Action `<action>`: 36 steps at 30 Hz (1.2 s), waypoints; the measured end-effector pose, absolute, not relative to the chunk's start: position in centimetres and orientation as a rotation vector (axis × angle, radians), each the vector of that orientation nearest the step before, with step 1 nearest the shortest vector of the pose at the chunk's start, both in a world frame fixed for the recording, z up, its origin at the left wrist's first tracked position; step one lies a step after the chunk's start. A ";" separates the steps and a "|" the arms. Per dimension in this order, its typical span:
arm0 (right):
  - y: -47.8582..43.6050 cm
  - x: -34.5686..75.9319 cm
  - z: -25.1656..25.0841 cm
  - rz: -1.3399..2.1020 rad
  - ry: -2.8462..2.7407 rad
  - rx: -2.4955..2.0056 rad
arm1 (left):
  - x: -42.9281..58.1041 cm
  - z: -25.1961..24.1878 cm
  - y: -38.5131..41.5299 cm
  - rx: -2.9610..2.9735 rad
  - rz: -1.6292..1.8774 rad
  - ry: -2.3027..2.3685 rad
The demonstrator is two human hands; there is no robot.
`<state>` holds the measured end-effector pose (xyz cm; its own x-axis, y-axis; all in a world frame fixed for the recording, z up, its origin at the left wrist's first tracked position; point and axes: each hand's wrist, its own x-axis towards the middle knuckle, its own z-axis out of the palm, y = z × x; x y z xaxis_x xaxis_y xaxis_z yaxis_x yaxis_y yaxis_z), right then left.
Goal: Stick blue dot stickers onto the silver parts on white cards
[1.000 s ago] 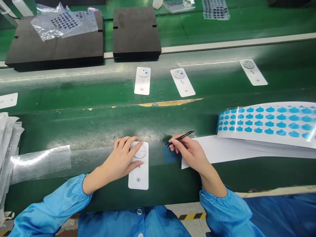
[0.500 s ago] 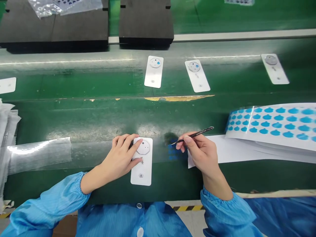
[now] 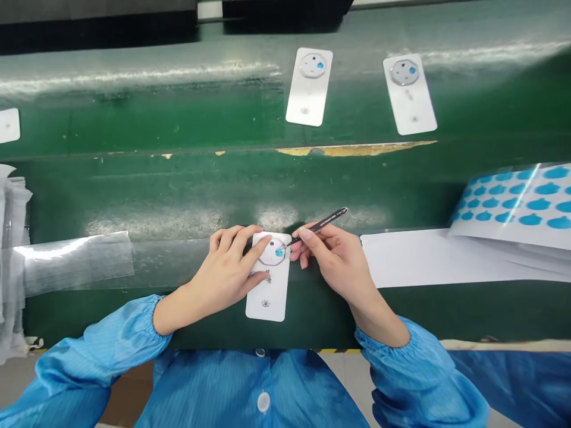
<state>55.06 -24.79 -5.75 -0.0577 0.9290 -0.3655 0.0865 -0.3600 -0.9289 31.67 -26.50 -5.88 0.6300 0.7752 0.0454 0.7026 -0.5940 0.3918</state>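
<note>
Head view, looking down: the left hand [image 3: 225, 270] lies loosely spread, fingertips pressing a white card [image 3: 269, 297] onto the green belt's [image 3: 178, 190] near edge. The right hand [image 3: 339, 264] pinches black tweezers [image 3: 323, 223], whose tip seemingly touches the card's blue sticker [image 3: 279, 252].

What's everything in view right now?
card: one, white, near edge, centre.
far cards: two, white, farther back.
tweezers: one, black, tip over card.
dot: one, blue, on card's disc, at tweezers' tip.
sticker sheet: one, blue dots, right.
paper: one, white, under sheet.
film: one, clear, left.
blocks: two, black, top edge.
belt: one, green, under everything.
left hand: one, blue sleeve, pressing card.
right hand: one, blue sleeve, gripping tweezers.
</note>
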 end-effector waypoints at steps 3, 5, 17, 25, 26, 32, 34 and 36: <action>-24.8 55.1 -5.6 1.498 -1.128 -1.497 | 31.7 -6.0 -26.5 2.503 0.298 1.181; -24.8 55.0 -5.4 1.496 -1.138 -1.499 | 31.6 -6.1 -26.5 2.504 0.301 1.178; -24.7 54.9 -5.3 1.477 -1.141 -1.515 | 31.6 -6.0 -26.4 2.501 0.289 1.166; -24.8 54.9 -5.4 1.456 -1.142 -1.536 | 31.6 -6.1 -26.5 2.486 0.284 1.160; -24.8 54.9 -5.4 1.455 -1.142 -1.536 | 31.6 -6.1 -26.5 2.490 0.286 1.163; -24.9 54.8 -5.3 1.443 -1.157 -1.534 | 31.7 -6.0 -26.6 2.458 0.287 1.186; -24.9 54.8 -5.2 1.441 -1.165 -1.539 | 31.7 -5.9 -26.6 2.437 0.288 1.182; -24.9 54.9 -5.2 1.436 -1.175 -1.543 | 31.7 -5.9 -26.5 2.433 0.290 1.180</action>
